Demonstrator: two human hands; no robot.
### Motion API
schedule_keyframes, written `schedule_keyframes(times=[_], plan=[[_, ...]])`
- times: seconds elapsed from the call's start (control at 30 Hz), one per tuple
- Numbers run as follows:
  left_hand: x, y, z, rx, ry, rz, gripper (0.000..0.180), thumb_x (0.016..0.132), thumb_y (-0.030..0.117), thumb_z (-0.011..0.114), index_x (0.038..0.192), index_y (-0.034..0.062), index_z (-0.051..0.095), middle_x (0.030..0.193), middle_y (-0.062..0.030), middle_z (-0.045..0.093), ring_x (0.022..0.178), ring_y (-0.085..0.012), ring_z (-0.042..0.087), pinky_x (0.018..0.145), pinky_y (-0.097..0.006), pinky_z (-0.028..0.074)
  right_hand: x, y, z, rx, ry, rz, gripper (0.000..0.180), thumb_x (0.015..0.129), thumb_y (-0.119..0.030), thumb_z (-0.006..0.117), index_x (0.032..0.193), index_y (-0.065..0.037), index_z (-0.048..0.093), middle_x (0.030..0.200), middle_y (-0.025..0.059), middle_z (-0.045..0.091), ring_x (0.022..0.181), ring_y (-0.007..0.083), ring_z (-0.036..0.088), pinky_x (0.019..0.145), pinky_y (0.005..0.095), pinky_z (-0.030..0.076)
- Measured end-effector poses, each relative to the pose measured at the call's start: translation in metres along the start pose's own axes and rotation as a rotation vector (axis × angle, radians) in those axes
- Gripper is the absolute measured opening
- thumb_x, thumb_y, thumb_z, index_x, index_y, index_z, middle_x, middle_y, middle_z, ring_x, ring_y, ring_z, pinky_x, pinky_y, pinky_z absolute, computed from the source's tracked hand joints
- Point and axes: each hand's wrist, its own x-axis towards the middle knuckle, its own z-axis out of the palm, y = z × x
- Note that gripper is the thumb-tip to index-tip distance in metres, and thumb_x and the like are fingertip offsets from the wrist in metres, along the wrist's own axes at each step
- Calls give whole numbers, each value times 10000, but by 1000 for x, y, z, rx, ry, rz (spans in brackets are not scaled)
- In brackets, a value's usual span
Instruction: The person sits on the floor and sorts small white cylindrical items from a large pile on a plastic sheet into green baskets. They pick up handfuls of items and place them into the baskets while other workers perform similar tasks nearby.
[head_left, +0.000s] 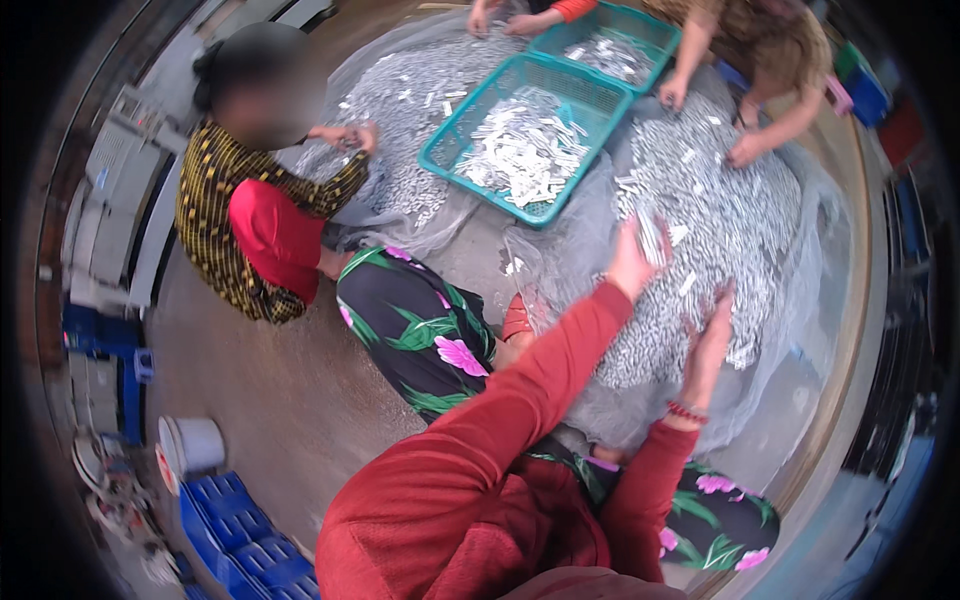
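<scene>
In front of me spreads a big pile of small white and grey pieces (650, 335) on translucent netting (590, 410). My left hand (632, 262) is closed around several white strips (652, 238), held over the pile's near left part. My right hand (708, 345), with a red bead bracelet at its wrist, reaches over the pile's near right side. Its fingers are stretched out and slightly blurred, and I see nothing held in them. Left of the pile, a green plastic basket (440, 165) holds many loose white strips (525, 145).
A second green basket (665, 30) adjoins the first. A person in a patterned top (215, 220) sits left by another pile (400, 110). Two more people's hands (745, 150) (520, 25) work at the far side. A white bucket (195, 445) and blue plastic crates (235, 530) stand lower left.
</scene>
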Motion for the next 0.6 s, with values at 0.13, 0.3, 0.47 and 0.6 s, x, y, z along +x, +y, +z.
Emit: schedule_keyframes(times=[0.13, 0.3, 0.47, 0.6], plan=[[53, 95, 114, -120, -234, -14, 353, 823, 415, 402, 881, 109, 568, 795, -51, 595, 769, -204, 568, 681, -369, 468, 35, -1, -90, 75, 225, -104, 625, 885, -464, 377, 1370, -110, 202, 1388, 156, 219, 1228, 314, 295, 907, 447, 360], [48, 194, 99, 559, 238, 229, 751, 781, 601, 365, 1337, 114, 234, 1382, -164, 202, 1247, -415, 181, 933, -686, 173, 68, 46, -169, 279, 444, 62, 650, 846, -466, 457, 1338, -90, 260, 1350, 147, 272, 1192, 332, 323, 827, 471, 407], [58, 133, 67, 721, 432, 297, 486, 898, 322, 357, 1295, 52, 283, 1204, -170, 417, 1188, -352, 335, 972, -501, 335, 121, 148, -205, 129, 492, 295, 628, 770, -382, 546, 1288, -99, 330, 1256, 97, 373, 1024, 286, 413, 776, 468, 427], [90, 25, 24, 1179, 182, -511, 553, 874, 387, 450, 1298, 66, 296, 1254, -144, 391, 1135, -307, 400, 952, -507, 315, 152, 189, -242, -937, 825, 385, 779, 739, -351, 555, 1330, -4, 183, 1231, 396, 262, 1182, 482, 223, 985, 527, 176]])
